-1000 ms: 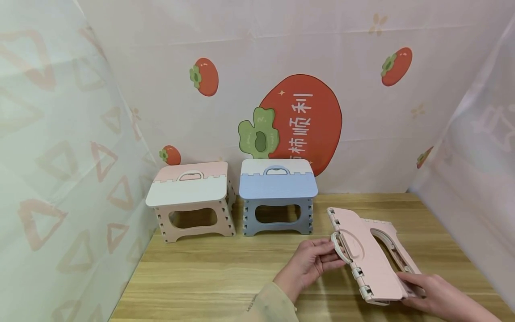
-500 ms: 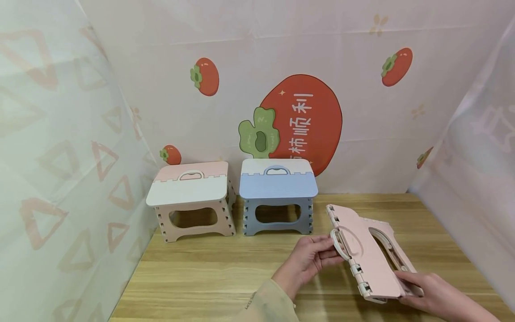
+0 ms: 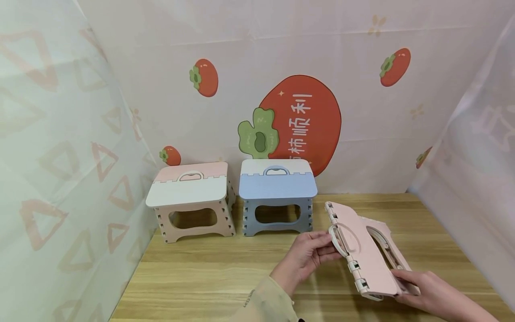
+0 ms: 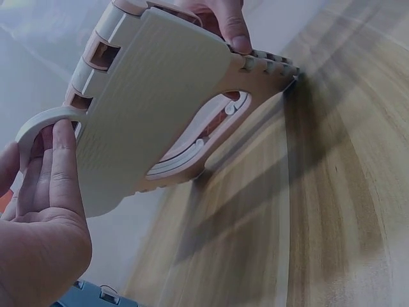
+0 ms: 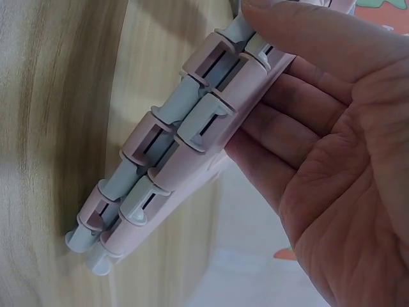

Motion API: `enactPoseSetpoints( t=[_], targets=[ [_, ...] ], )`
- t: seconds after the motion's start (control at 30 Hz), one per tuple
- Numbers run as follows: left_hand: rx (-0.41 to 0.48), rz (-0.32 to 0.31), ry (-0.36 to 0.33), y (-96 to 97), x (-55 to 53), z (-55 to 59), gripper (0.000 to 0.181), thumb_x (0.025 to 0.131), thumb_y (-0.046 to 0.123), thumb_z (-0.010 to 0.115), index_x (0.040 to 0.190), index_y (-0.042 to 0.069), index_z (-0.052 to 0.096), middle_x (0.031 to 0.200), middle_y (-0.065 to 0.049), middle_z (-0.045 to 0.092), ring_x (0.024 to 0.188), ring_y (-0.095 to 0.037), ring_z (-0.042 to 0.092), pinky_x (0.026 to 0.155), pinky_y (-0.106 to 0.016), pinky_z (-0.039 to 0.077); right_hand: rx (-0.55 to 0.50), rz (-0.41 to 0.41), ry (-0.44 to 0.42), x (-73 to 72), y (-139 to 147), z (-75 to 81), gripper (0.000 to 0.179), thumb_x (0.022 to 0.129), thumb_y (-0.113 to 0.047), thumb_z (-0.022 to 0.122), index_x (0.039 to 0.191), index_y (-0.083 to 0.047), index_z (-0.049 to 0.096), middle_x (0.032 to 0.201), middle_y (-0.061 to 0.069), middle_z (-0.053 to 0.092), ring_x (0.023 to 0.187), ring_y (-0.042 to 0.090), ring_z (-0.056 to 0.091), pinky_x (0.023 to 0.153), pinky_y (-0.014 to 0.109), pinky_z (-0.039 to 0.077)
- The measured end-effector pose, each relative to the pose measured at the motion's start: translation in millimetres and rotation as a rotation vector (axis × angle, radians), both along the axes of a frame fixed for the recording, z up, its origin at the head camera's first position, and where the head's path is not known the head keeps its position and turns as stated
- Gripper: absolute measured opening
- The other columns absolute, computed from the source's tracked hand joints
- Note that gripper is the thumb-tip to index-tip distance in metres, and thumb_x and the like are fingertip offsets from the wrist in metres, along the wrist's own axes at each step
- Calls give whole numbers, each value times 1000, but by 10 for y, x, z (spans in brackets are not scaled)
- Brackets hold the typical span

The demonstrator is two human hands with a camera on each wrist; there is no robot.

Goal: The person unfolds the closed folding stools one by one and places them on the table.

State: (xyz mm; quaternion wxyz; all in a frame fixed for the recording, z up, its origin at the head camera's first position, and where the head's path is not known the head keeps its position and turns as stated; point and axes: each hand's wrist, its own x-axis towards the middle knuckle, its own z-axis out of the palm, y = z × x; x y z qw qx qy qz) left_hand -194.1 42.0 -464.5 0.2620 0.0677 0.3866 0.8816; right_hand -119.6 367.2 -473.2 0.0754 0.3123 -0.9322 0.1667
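Note:
A folded pink-and-white step stool (image 3: 372, 259) is held tilted at the right of the table. My left hand (image 3: 303, 259) holds its white carry handle (image 3: 339, 241); in the left wrist view, the fingers pass through the handle (image 4: 48, 125). The right hand (image 3: 432, 293) grips the stool's near right edge, thumb on top. Seen from the right wrist, the stool's hinged edge (image 5: 160, 141) lies folded together, with my right fingers (image 5: 287, 115) behind it and the thumb across it. The stool's pale panel (image 4: 147, 96) faces the left wrist camera.
Two unfolded step stools stand at the back of the wooden table (image 3: 209, 277): a pink-and-white one (image 3: 189, 190) at left, a blue-and-white one (image 3: 277, 185) beside it. A printed cloth wall (image 3: 362, 179) rises behind, with cloth on both sides.
Both hands and the folded stool have shifted slightly left and away from me. The grips look the same, and the two unfolded stools stay in place.

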Motion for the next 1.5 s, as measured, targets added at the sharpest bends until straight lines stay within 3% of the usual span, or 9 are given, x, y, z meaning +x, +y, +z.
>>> enactPoseSetpoints(
  t=[0.17, 0.47, 0.7, 0.87, 1.0, 1.23, 1.5],
  targets=[
    [-4, -3, 1, -15, -15, 30, 32, 96, 7, 69, 123, -10, 67, 109, -21, 74, 92, -21, 76, 98, -50, 54, -19, 25, 20, -2, -30, 11, 53, 73, -26, 92, 113, 2, 72, 97, 19, 76, 95, -5, 63, 73, -1, 40],
    [-17, -1, 15, -36, -29, 61, 32, 96, 8, 70, 123, -9, 68, 104, -16, 76, 91, -21, 76, 98, -50, 54, -26, 37, 9, -3, -69, 29, 51, 74, -24, 91, 115, -1, 72, 98, 14, 77, 97, -4, 63, 74, 0, 41],
    [-24, 11, 27, -51, -43, 100, 30, 96, 8, 69, 121, -9, 69, 99, -13, 77, 88, -19, 76, 94, -46, 58, 0, 7, -62, -14, -103, 60, 51, 78, -27, 89, 116, 3, 71, 102, 19, 76, 99, -3, 64, 68, 17, 54],
    [-22, 12, 39, -60, -53, 131, 37, 96, 8, 69, 125, -14, 64, 101, -16, 77, 89, -19, 76, 89, -41, 61, -41, 46, -73, -32, -117, 62, 50, 79, -23, 89, 117, 4, 70, 102, 25, 74, 102, -2, 64, 73, 6, 48],
    [-21, 9, 33, -72, -59, 155, 37, 96, 8, 70, 125, -14, 64, 100, -15, 77, 89, -19, 76, 86, -39, 62, -60, 59, -45, -34, -142, 57, 49, 79, -24, 89, 118, -1, 71, 101, 21, 76, 102, -2, 64, 76, 0, 42],
    [-11, 10, 60, -80, -69, 191, 32, 97, 8, 68, 123, -12, 66, 96, -11, 78, 87, -18, 76, 87, -41, 62, -78, 69, 12, -32, -189, 56, 48, 78, -23, 89, 118, -5, 71, 101, 16, 77, 102, -1, 65, 79, -3, 40],
    [-12, 13, 52, -95, -67, 246, 26, 97, 7, 68, 119, -8, 70, 95, -10, 78, 87, -18, 76, 86, -39, 62, -95, 92, -51, -44, -212, 71, 44, 82, -23, 87, 121, -8, 70, 104, 12, 77, 104, -1, 65, 77, -1, 42]
  ],
)
